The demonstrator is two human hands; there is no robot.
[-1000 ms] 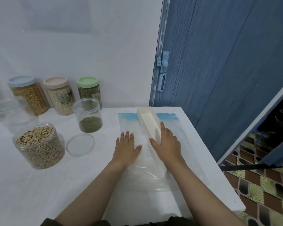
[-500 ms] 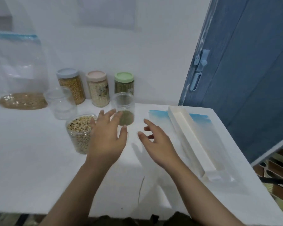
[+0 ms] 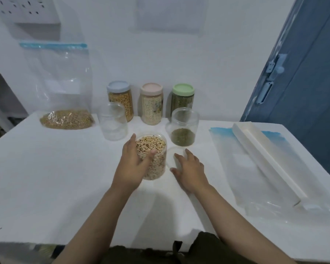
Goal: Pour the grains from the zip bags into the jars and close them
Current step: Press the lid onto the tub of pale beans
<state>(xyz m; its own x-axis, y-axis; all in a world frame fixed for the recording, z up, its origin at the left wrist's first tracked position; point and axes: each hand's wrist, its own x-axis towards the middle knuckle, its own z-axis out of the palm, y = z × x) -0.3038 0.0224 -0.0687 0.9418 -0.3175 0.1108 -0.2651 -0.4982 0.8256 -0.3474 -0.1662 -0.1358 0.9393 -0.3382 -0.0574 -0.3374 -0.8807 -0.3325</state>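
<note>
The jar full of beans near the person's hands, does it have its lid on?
No: the bean jar is open at the top, beans showing, held by the left hand, while a clear lid lies on the table beside it.

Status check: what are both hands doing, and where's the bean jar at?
Left hand grips the open bean jar, full. Right hand open, reaching over the clear lid on the table. Nothing in the way.

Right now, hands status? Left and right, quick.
Left hand: curled round the open jar of black-eyed peas, holding it.
Right hand: open, fingers spread on the clear lid, gripping nothing.
</note>
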